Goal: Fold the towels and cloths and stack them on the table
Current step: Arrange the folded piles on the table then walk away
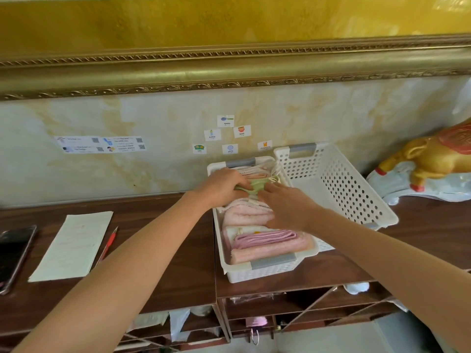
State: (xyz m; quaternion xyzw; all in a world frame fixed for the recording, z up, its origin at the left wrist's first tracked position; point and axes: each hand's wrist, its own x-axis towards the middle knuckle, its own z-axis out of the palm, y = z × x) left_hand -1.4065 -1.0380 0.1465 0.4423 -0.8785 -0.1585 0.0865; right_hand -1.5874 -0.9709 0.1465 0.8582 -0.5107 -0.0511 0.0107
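A white perforated basket (pixel 262 272) on the brown table holds several folded cloths, pink and cream ones (pixel 265 242) at the front, more at the back. A light green cloth (pixel 257 186) lies in the middle of the basket. My left hand (pixel 224 186) grips the green cloth's left end from above. My right hand (pixel 285 206) lies over the cloths just right of it, its fingertips on the green cloth and its thumb side hidden. Whether the right fingers pinch the cloth I cannot make out.
A second white basket (pixel 339 189) sits tilted to the right, with nothing visible inside. A golden ox figurine (pixel 430 161) stands at far right. A paper sheet (pixel 74 247), red pen (pixel 108 244) and phone (pixel 14 256) lie on the left table (pixel 165 238). The wall is close behind.
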